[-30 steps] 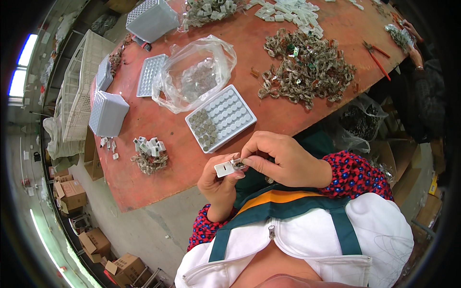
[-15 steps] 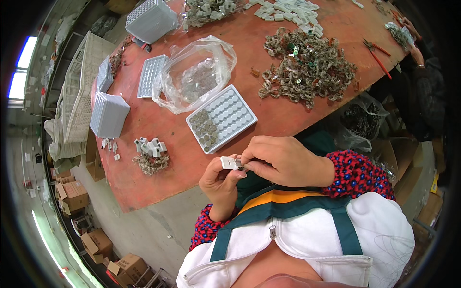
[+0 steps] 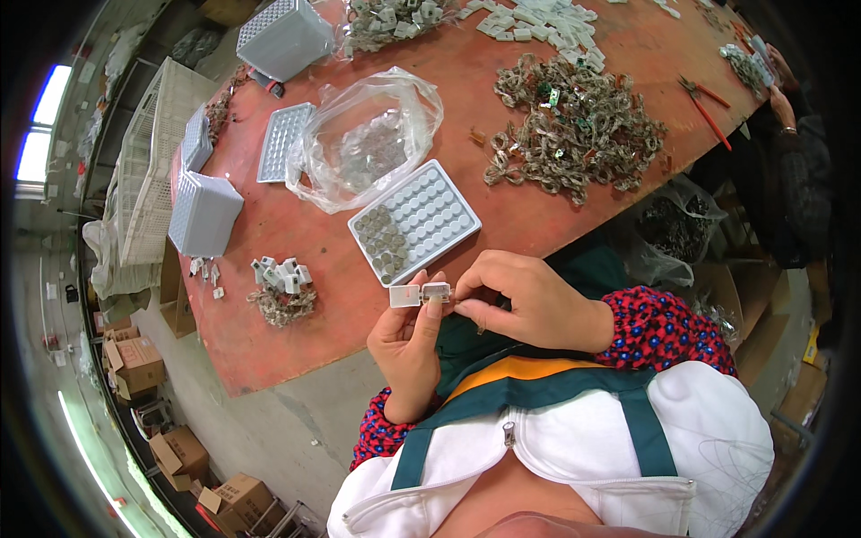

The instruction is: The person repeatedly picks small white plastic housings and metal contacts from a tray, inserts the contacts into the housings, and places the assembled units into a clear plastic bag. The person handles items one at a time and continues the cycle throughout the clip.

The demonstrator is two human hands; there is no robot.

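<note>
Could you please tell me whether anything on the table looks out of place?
Mildly: a few white pieces lie scattered near the table's left edge, by the tray stack, looking stray rather than gathered. The pliers also lie with handles spread near the right edge. I see no clear damage.

Wht zip top (image 3: 713,430), grn straps (image 3: 649,430), red/blu sleeves (image 3: 668,330)
</note>
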